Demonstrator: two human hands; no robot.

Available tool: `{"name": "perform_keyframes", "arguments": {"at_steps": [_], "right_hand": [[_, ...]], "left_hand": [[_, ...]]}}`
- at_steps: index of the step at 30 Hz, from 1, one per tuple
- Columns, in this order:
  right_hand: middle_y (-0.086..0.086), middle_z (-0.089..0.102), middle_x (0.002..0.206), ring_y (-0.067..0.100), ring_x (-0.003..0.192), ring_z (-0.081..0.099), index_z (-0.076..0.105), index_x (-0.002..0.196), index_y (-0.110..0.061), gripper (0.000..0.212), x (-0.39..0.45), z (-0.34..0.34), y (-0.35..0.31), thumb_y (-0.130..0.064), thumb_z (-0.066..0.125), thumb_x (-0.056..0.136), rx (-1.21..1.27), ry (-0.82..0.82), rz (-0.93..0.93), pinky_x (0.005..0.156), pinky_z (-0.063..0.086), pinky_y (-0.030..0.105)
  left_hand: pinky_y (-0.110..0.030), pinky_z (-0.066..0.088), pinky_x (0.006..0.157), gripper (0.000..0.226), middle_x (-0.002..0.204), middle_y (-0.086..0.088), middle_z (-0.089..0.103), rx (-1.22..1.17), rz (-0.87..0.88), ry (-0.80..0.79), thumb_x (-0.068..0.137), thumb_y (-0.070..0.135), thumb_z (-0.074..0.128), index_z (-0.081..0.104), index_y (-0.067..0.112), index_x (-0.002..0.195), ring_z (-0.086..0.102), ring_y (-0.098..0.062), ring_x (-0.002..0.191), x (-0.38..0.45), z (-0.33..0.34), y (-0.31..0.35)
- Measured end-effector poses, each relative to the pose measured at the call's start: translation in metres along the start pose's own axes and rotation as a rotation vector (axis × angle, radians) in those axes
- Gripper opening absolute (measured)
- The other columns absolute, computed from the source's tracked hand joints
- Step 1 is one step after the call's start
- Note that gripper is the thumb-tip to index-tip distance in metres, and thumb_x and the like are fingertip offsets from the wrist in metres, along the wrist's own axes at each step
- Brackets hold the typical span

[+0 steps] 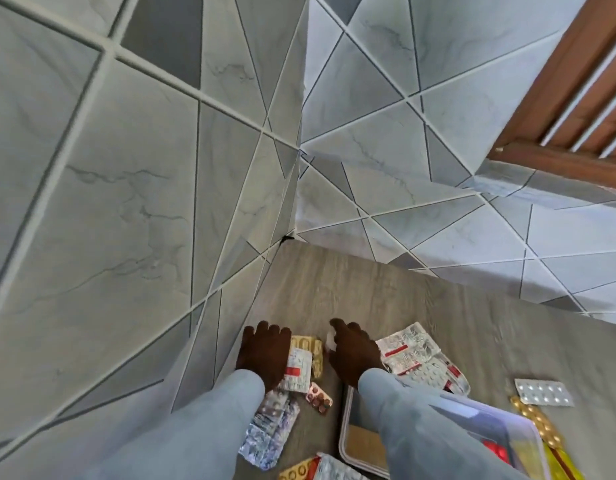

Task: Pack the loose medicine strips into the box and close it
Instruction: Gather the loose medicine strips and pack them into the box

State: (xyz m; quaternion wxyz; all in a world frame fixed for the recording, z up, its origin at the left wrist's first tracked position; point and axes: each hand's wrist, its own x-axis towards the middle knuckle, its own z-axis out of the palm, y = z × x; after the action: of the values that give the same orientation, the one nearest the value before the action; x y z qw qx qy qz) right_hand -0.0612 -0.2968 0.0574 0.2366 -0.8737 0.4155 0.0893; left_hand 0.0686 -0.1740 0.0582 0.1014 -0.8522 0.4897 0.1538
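Observation:
Loose medicine strips lie scattered on a grey wood-grain table (369, 289). My left hand (261, 351) rests palm down on the table, its edge over a white strip with a red band (298, 370) and a beige strip (315, 351). My right hand (351, 351) is curled around something small and white (331, 339) at its fingertips. A clear plastic box (355, 441) stands under my right forearm, open, with a red item inside. Silver strips with red print (410, 348) lie to the right of that hand.
A silver foil strip (268, 434) and a small pink pill strip (318, 398) lie by my left sleeve. A white blister strip (544, 392) and gold capsule strips (538, 424) sit at the right. Tiled walls (161, 202) close off the table's left and far sides.

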Motion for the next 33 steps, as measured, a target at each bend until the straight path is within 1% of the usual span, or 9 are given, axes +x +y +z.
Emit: {"name": "perform_keyframes", "arguments": {"at_steps": [3,6,10,13,16,20,27,31,33], "right_hand": [[0.010,0.054,0.128,0.030,0.115,0.055,0.036,0.134,-0.029,0.060,0.000,-0.004,-0.001,-0.028,0.066,0.082,0.203,0.059,-0.003,0.096,0.049,0.046],[0.004,0.066,0.100,0.020,0.088,0.064,0.045,0.110,-0.028,0.050,-0.017,-0.032,0.006,-0.035,0.076,0.071,0.501,0.325,0.030,0.078,0.054,0.032],[-0.008,0.069,0.085,0.001,0.075,0.065,0.059,0.099,-0.027,0.034,-0.058,-0.069,0.041,-0.030,0.080,0.072,0.704,0.491,0.036,0.068,0.048,0.012],[-0.006,0.071,0.083,0.007,0.076,0.067,0.063,0.091,-0.032,0.022,-0.084,-0.054,0.078,-0.029,0.078,0.075,0.731,0.391,0.105,0.075,0.053,0.025],[0.000,0.070,0.085,0.018,0.081,0.066,0.064,0.090,-0.028,0.033,-0.101,-0.026,0.099,-0.046,0.073,0.064,0.710,0.348,0.164,0.078,0.055,0.037],[0.000,0.067,0.074,0.013,0.069,0.064,0.049,0.080,-0.027,0.037,-0.109,-0.012,0.104,-0.044,0.074,0.058,0.710,0.331,0.191,0.064,0.051,0.031],[-0.001,0.062,0.087,0.019,0.087,0.061,0.058,0.092,-0.019,0.026,-0.108,-0.003,0.112,-0.041,0.067,0.083,0.565,0.132,0.196,0.074,0.045,0.026],[0.006,0.068,0.106,0.021,0.101,0.062,0.064,0.105,-0.016,0.020,-0.112,-0.002,0.117,-0.029,0.060,0.091,0.500,0.051,0.098,0.088,0.046,0.027],[0.007,0.070,0.108,0.022,0.101,0.063,0.067,0.103,-0.015,0.021,-0.114,-0.005,0.120,-0.030,0.060,0.089,0.506,0.034,0.084,0.087,0.046,0.027]], "left_hand": [[-0.049,0.031,0.102,0.045,0.129,-0.007,0.051,0.031,-0.015,-0.004,0.083,0.027,0.056,0.042,0.021,0.126,0.043,-0.031,0.121,0.002,-0.005,-0.001],[-0.047,0.035,0.101,0.051,0.129,-0.006,0.053,-0.087,-0.084,0.082,0.084,0.031,0.052,0.039,0.024,0.133,0.045,-0.030,0.120,0.003,-0.020,-0.002],[-0.035,0.051,0.085,0.062,0.106,-0.006,0.068,-0.738,-0.066,0.145,0.074,0.042,0.060,0.040,0.035,0.133,0.062,-0.025,0.099,-0.011,-0.041,0.029],[-0.022,0.050,0.057,0.045,0.079,0.004,0.062,-1.033,0.102,0.063,0.078,0.030,0.066,0.050,0.032,0.119,0.061,-0.011,0.067,-0.040,-0.042,0.082],[-0.036,0.054,0.069,0.034,0.090,0.003,0.063,-0.893,0.127,0.130,0.074,0.048,0.063,0.051,0.031,0.102,0.062,-0.016,0.080,-0.059,-0.023,0.123],[-0.035,0.051,0.074,0.042,0.103,0.002,0.056,-0.722,0.030,0.183,0.076,0.059,0.056,0.041,0.034,0.107,0.061,-0.022,0.091,-0.060,-0.011,0.145],[-0.037,0.048,0.087,0.039,0.123,-0.001,0.050,-0.267,0.078,0.214,0.086,0.039,0.055,0.045,0.025,0.121,0.052,-0.023,0.110,-0.069,-0.003,0.155],[-0.038,0.056,0.072,0.018,0.088,0.000,0.072,0.043,0.131,0.177,0.075,0.035,0.072,0.071,0.023,0.087,0.063,-0.022,0.085,-0.072,0.001,0.156],[-0.043,0.047,0.089,0.022,0.107,-0.008,0.069,0.078,0.134,0.136,0.089,0.027,0.053,0.067,0.016,0.103,0.058,-0.030,0.104,-0.075,0.001,0.161]]}}
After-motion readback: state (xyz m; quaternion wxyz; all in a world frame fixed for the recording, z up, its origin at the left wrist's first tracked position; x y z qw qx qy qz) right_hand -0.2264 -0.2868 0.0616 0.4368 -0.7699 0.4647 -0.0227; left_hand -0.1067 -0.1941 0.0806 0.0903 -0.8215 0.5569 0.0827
